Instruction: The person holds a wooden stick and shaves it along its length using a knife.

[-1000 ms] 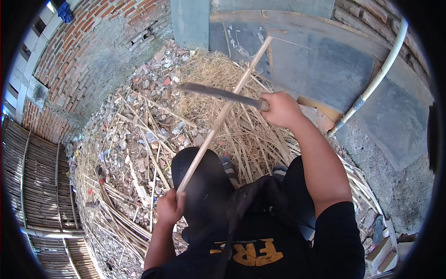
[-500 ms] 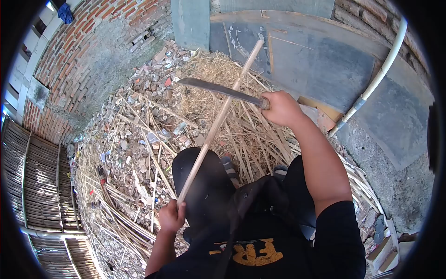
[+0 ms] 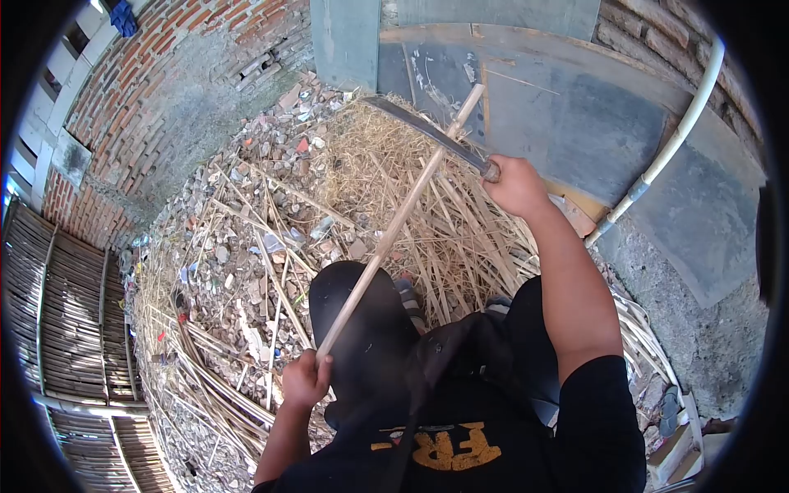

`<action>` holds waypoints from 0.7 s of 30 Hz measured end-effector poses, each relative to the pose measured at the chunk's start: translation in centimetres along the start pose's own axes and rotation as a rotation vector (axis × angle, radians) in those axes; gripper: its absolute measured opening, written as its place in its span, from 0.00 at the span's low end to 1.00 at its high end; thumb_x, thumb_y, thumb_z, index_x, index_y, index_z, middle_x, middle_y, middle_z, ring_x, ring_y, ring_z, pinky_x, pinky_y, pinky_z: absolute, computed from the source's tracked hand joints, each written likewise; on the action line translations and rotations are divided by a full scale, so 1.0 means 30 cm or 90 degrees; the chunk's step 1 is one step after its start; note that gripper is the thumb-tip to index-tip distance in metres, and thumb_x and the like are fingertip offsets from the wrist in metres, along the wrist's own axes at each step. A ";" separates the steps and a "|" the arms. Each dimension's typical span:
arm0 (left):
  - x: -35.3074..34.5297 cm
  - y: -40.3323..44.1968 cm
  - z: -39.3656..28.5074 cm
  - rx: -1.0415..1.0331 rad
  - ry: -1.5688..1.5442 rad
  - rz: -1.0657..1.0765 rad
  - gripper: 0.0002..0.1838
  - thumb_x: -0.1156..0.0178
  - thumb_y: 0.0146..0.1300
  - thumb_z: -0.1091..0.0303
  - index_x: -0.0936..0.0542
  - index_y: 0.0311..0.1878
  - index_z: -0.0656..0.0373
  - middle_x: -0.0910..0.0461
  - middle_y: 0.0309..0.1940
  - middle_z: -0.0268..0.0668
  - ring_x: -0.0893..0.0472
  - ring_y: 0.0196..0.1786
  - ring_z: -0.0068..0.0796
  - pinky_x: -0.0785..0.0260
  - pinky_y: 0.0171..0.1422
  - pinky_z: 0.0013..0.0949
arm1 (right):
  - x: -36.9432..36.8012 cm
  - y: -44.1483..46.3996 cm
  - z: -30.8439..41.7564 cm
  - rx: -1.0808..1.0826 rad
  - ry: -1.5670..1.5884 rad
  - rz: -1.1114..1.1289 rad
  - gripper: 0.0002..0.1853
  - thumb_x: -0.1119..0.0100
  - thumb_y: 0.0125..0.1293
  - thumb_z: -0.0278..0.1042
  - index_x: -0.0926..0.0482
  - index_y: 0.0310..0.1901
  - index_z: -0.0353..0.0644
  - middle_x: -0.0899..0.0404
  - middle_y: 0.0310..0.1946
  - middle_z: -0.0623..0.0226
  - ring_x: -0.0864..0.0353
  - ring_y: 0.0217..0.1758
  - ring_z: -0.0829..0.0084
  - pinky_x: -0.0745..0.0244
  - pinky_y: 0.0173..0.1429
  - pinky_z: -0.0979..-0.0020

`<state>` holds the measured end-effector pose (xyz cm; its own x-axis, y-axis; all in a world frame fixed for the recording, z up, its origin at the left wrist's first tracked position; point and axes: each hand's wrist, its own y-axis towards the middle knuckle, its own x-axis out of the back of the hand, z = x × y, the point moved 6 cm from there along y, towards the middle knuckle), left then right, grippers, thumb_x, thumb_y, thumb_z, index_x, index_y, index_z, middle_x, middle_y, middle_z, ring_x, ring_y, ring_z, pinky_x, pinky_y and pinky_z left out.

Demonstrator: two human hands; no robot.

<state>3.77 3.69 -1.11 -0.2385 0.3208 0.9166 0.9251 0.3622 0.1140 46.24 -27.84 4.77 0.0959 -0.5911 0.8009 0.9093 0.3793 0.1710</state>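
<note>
A long pale wooden strip [image 3: 386, 242] slants from the lower left up to the right, passing over my dark-clothed knee. Its lower end is held in my left hand [image 3: 306, 379], fingers wrapped round it. My right hand [image 3: 516, 186] grips the handle of a long dark-bladed machete [image 3: 419, 126]. The blade points up and left and crosses over the strip near its upper end. Dry straw and shavings [image 3: 370, 144] lie on the ground beneath the blade.
Stony rubble [image 3: 222, 255] covers the ground at left, with loose wooden strips [image 3: 218, 366] on it. Beyond stand a brick wall [image 3: 181, 99] and grey panels [image 3: 575, 115]. A pale pipe [image 3: 678, 135] leans at the right; a slatted bamboo panel [image 3: 74, 320] is at the far left.
The machete and my right hand have moved up and to the right, the blade now crossing nearer the strip's upper end. The strip has tilted slightly right. My left hand keeps its hold.
</note>
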 end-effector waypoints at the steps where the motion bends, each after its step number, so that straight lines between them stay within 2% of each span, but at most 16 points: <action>1: -0.005 -0.001 -0.001 0.000 0.000 0.005 0.21 0.37 0.76 0.57 0.27 0.29 0.61 0.24 0.18 0.51 0.20 0.23 0.60 0.31 0.28 0.53 | 0.019 -0.022 0.042 -0.001 -0.009 0.019 0.18 0.30 0.60 0.37 0.13 0.52 0.45 0.10 0.41 0.52 0.11 0.47 0.47 0.17 0.55 0.50; 2: -0.008 0.000 -0.003 -0.004 -0.004 -0.003 0.21 0.36 0.75 0.57 0.27 0.29 0.60 0.24 0.17 0.50 0.20 0.22 0.60 0.30 0.28 0.53 | 0.028 -0.043 0.073 -0.004 -0.019 0.037 0.17 0.31 0.59 0.37 0.13 0.51 0.46 0.11 0.40 0.53 0.11 0.47 0.48 0.17 0.55 0.50; 5: -0.010 0.008 -0.018 -0.013 -0.010 -0.020 0.21 0.35 0.74 0.57 0.28 0.28 0.58 0.25 0.15 0.49 0.20 0.21 0.60 0.29 0.27 0.54 | -0.012 -0.087 0.165 0.128 -0.104 0.136 0.14 0.32 0.58 0.34 0.13 0.47 0.48 0.11 0.36 0.55 0.11 0.46 0.51 0.17 0.53 0.49; 9: 0.002 0.007 -0.022 -0.006 -0.027 -0.009 0.22 0.36 0.74 0.56 0.29 0.28 0.59 0.25 0.15 0.50 0.20 0.21 0.60 0.30 0.27 0.53 | -0.056 -0.129 0.254 0.240 -0.202 0.164 0.10 0.32 0.57 0.34 0.14 0.42 0.49 0.13 0.34 0.58 0.11 0.44 0.53 0.17 0.48 0.50; 12: 0.003 0.008 0.004 0.016 -0.076 0.028 0.23 0.37 0.76 0.55 0.28 0.28 0.60 0.26 0.15 0.50 0.21 0.21 0.57 0.32 0.27 0.51 | -0.071 -0.058 0.164 0.140 -0.072 0.149 0.11 0.31 0.57 0.35 0.13 0.43 0.48 0.12 0.35 0.57 0.11 0.45 0.52 0.17 0.49 0.50; 13: 0.005 0.010 0.001 0.030 -0.102 0.039 0.24 0.38 0.76 0.54 0.28 0.27 0.60 0.26 0.15 0.50 0.21 0.20 0.56 0.32 0.27 0.50 | -0.082 -0.022 0.103 0.070 -0.014 0.115 0.14 0.31 0.58 0.37 0.12 0.46 0.46 0.11 0.38 0.54 0.11 0.46 0.50 0.18 0.52 0.50; 16: 0.017 0.024 -0.014 0.033 -0.122 0.048 0.25 0.39 0.78 0.53 0.28 0.26 0.61 0.27 0.15 0.49 0.23 0.19 0.53 0.33 0.27 0.49 | -0.096 0.016 0.012 -0.018 0.061 0.061 0.17 0.32 0.59 0.37 0.12 0.50 0.44 0.11 0.40 0.51 0.12 0.47 0.48 0.18 0.54 0.51; 21: -0.006 0.016 0.021 0.021 -0.154 0.045 0.25 0.40 0.78 0.54 0.28 0.26 0.62 0.29 0.14 0.48 0.26 0.17 0.50 0.35 0.26 0.46 | -0.039 -0.035 0.086 0.016 0.032 0.077 0.15 0.32 0.60 0.37 0.12 0.49 0.46 0.11 0.39 0.51 0.12 0.47 0.48 0.18 0.53 0.50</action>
<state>4.06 4.35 -1.46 -0.2413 0.5453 0.8028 0.9327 0.3588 0.0367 44.14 -25.70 5.15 0.2246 -0.5754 0.7864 0.8798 0.4667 0.0902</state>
